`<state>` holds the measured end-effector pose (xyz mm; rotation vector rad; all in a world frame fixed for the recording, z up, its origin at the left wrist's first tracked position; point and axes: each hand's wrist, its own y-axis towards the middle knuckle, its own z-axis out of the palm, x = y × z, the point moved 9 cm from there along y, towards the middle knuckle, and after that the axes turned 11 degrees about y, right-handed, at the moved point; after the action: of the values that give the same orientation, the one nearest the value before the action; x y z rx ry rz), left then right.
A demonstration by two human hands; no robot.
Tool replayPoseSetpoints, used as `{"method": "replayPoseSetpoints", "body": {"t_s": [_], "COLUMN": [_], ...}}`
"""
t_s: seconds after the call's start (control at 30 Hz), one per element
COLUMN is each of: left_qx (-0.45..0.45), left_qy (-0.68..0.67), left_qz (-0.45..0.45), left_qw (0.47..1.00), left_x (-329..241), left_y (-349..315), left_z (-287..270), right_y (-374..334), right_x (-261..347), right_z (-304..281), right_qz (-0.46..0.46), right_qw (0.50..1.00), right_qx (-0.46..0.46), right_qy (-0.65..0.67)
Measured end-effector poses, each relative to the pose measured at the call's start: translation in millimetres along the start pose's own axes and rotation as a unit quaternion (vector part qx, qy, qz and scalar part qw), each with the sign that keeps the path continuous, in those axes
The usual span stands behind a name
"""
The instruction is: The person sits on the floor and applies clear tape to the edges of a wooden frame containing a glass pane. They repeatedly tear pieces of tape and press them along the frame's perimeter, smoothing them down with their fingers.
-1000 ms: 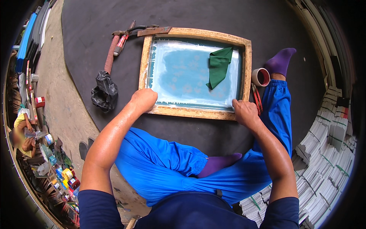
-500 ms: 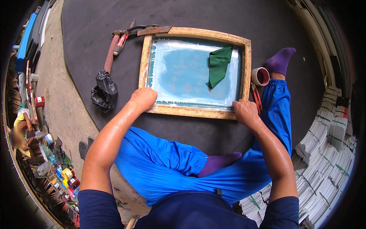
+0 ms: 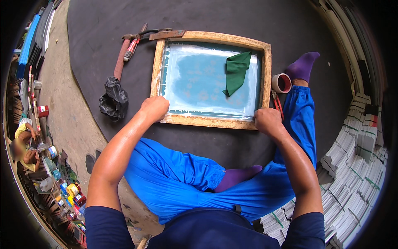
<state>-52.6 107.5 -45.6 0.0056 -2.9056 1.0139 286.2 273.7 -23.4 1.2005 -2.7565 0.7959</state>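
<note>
A rectangular wooden frame (image 3: 209, 120) lies flat before me, with a teal and whitish mesh screen (image 3: 195, 79) stretched inside it. My left hand (image 3: 156, 109) is closed around its near left corner. At the near right corner, my right hand (image 3: 268, 120) grips the wood with curled fingers. A folded dark green cloth (image 3: 237, 74) rests on the right part of the mesh. Across the far left corner lies a flat rusty metal piece (image 3: 168, 35). The fingertips of both hands are partly hidden.
Left of the frame lie a hammer with a wrapped handle (image 3: 121, 61), a red-and-white-handled tool (image 3: 131, 50) and a black plastic bag (image 3: 113, 99). A tape roll (image 3: 282, 83) and a red-handled tool (image 3: 278, 104) sit by my foot. Paper stacks (image 3: 352, 174) line the right; another person (image 3: 25, 143) sits far left.
Both hands keep their grip at the near corners, and the frame and cloth look almost unmoved. The person at far left has shifted their arms slightly.
</note>
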Motion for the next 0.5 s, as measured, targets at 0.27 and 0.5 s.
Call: {"method": "replayPoseSetpoints", "body": {"t_s": [0.27, 0.5], "left_qx": [-0.163, -0.137], "left_qy": [-0.104, -0.211], "left_qz": [0.022, 0.123], "left_qw": [0.981, 0.96], "left_x": [-3.5, -47.0], "left_y": [-19.9, -6.7], "left_z": [-33.6, -25.5], "right_y": [15.5, 32.1], "right_x": [15.2, 8.5], "right_z": [-28.8, 11.5], "right_qz": [-0.028, -0.021], "right_qw": [0.99, 0.982], "right_qx": [0.013, 0.149], "right_qy": [0.136, 0.119]}}
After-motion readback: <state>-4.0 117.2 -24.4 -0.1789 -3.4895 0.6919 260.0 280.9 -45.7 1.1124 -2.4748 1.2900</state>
